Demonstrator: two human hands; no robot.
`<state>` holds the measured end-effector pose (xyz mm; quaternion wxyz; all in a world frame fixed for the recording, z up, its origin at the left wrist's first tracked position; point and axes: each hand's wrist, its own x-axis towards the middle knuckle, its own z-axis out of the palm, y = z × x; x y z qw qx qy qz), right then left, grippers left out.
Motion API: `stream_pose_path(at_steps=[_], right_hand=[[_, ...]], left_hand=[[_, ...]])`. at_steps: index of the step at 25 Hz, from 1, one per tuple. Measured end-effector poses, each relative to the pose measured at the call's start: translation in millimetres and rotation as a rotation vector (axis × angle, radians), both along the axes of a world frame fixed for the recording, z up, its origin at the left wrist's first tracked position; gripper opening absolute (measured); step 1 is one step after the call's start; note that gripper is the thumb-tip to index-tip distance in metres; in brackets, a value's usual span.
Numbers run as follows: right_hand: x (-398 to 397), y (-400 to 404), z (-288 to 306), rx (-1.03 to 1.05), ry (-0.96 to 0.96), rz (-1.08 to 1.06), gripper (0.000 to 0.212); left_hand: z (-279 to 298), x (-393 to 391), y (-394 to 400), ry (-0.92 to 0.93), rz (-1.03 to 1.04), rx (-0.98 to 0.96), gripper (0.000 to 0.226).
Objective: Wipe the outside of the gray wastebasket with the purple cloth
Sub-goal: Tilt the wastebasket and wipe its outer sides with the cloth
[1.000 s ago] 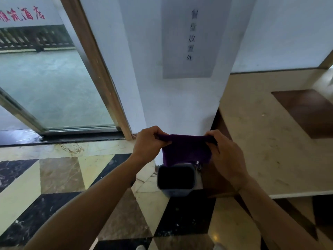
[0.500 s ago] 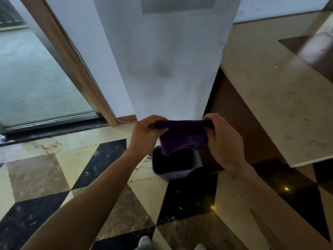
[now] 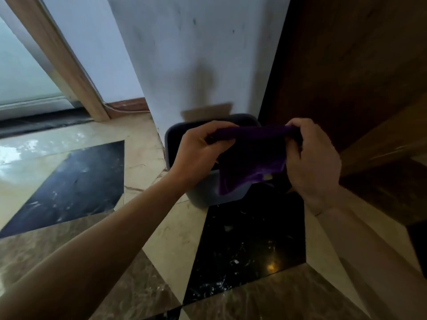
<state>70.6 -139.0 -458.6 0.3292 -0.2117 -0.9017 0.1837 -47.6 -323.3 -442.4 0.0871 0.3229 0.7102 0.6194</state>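
Note:
The gray wastebasket (image 3: 203, 195) stands on the floor against the foot of a white pillar, its dark open top facing up. A purple cloth (image 3: 251, 158) hangs stretched over the basket's top and front rim. My left hand (image 3: 198, 153) grips the cloth's upper left corner and my right hand (image 3: 312, 158) grips its upper right corner. Both hands hover just above the basket's opening. Most of the basket's right side is hidden behind the cloth and my right hand.
The white pillar (image 3: 196, 54) rises directly behind the basket. A dark wooden panel (image 3: 346, 65) stands to the right, and a wooden door frame (image 3: 69, 65) with glass to the left. The floor (image 3: 69, 181) is glossy patterned marble.
My view has dropped and come much closer to the basket. Both hands have lowered the stretched cloth until it hangs over the basket's opening and front rim.

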Motion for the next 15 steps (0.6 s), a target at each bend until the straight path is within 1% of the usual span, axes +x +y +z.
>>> stream_pose_path(at_steps=[2,3,4,5,7,9,10,11,12,13,14,15], right_hand=[[8,-11,-51,-0.042,0.055,-0.108,0.022],[10,-17,-69,-0.113,0.090,-0.118,0.023],[9,-23,-83,-0.221,0.126,-0.106,0.023],[10,-32,-94,-0.360,0.150,-0.082,0.023],[16,-49,-106,-0.625,0.207,0.009,0.023],[25,-63,-118,-0.743,0.229,0.104,0.024],[29,-68,-125,-0.760,0.244,0.110,0.024],[31,-68,-131,-0.771,0.283,0.074,0.023],[32,-66,-137,-0.797,0.341,0.000,0.021],[32,-62,-138,-0.851,0.406,-0.095,0.020],[30,-59,-137,-0.917,0.463,-0.168,0.021],[29,-55,-134,-0.963,0.509,-0.205,0.023]], left_hand=[[-43,12,3,0.108,0.005,-0.001,0.028],[-58,17,6,0.161,0.010,-0.005,0.027],[-70,22,10,0.184,0.018,-0.023,0.026],[-80,30,13,0.157,0.022,-0.056,0.025],[-93,45,16,0.032,0.052,-0.129,0.024],[-103,56,16,-0.144,-0.006,-0.215,0.023],[-107,58,16,-0.246,-0.078,-0.250,0.025],[-110,57,14,-0.368,-0.197,-0.267,0.028],[-110,57,13,-0.476,-0.348,-0.273,0.032],[-107,56,11,-0.521,-0.495,-0.293,0.033],[-102,52,9,-0.447,-0.588,-0.334,0.033],[-97,48,6,-0.227,-0.587,-0.389,0.031]])
